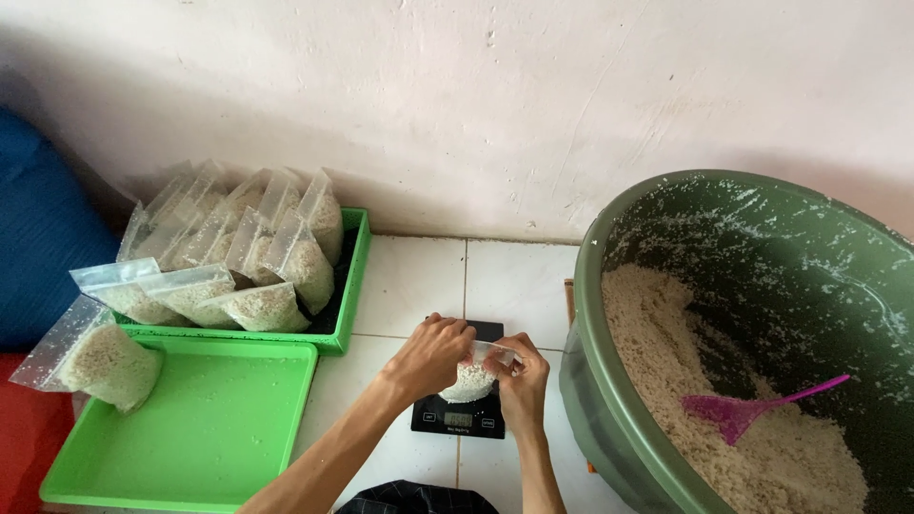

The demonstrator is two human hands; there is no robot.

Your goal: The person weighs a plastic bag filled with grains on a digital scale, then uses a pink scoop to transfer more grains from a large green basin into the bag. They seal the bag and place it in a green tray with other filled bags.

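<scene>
Centre of frame, low: left hand (433,354) and right hand (519,373) are both pinching the top of a small clear bag (473,378) of pale flakes, which is sitting on a black scale (459,415) on the tiled floor (419,276). Green basin (609,314) at right is holding a pink scoop (738,411); green trays (219,428) at left are carrying filled bags (243,257).
</scene>
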